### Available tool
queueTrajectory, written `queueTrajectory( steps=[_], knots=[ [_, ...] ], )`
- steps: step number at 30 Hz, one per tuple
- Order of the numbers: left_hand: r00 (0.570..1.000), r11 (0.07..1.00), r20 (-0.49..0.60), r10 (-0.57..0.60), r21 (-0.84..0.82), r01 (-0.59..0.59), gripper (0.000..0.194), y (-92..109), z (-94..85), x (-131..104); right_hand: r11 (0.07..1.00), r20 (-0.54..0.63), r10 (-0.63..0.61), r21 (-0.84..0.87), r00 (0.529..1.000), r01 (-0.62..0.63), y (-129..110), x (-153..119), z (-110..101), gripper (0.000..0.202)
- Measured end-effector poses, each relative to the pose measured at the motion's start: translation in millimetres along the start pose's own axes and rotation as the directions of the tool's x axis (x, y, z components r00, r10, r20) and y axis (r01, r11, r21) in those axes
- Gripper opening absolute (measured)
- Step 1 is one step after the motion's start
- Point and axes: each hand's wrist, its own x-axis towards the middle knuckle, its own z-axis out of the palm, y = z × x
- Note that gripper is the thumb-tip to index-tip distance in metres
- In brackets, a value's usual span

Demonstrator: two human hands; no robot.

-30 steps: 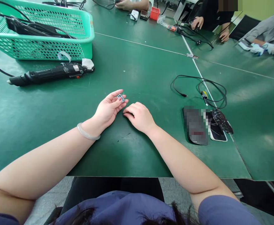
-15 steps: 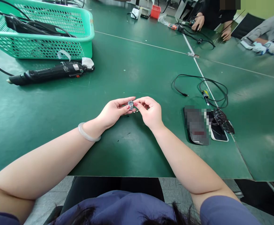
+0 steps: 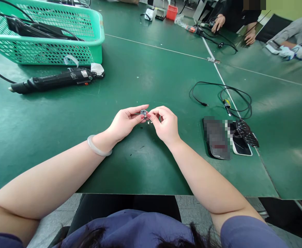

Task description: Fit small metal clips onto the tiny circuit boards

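Note:
Between thumb and fingers, my left hand [image 3: 123, 122] grips a small grey part [image 3: 143, 112] with a blocky, open-framed shape; its exact kind is too small to make out. My right hand [image 3: 165, 124] is closed in a pinch right beside it, thumb and index fingertips at the part's right edge. A tiny shiny metal piece [image 3: 150, 121] shows just under the right fingertips. Both hands are held close together over the green table [image 3: 140, 172], and the fingers hide much of the part.
At the left lie a black electric screwdriver [image 3: 55, 81] and a green plastic basket [image 3: 58, 51] with black cables. To the right are a black phone [image 3: 217, 139], a white-edged phone [image 3: 242, 148], a claw hair clip [image 3: 246, 132] and a coiled cable [image 3: 235, 90]. Two people sit across the table.
The grey part has tilted slightly in my left fingers, and my right fingertips have shifted a little closer over it. Everything on the table stays where it was.

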Motion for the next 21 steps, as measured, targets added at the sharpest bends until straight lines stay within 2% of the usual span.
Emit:
queueTrajectory(
  steps=[7,12,15,21],
  knots=[
    [0.997,0.999,-0.079,0.000,0.036,0.003,0.050,2.4,1.1,0.1,0.998,-0.006,-0.054,0.022,0.999,0.054,0.2,-2.2,2.3,0.010],
    [0.995,0.999,-0.104,-0.006,0.045,0.011,0.051,2.7,0.8,0.1,0.997,0.012,-0.063,-0.033,0.998,0.064,0.3,-2.5,2.1,0.006],
    [0.997,0.997,-0.082,0.000,0.071,0.005,0.049,2.1,0.8,-0.3,0.999,-0.002,-0.033,-0.038,0.999,0.033,1.0,-2.6,2.3,0.010],
    [0.997,0.985,0.015,0.075,0.158,-0.077,0.052,-0.1,1.7,-0.9,0.999,-0.047,0.050,0.001,0.998,-0.050,5.1,-2.1,1.7,0.011]
  ],
)
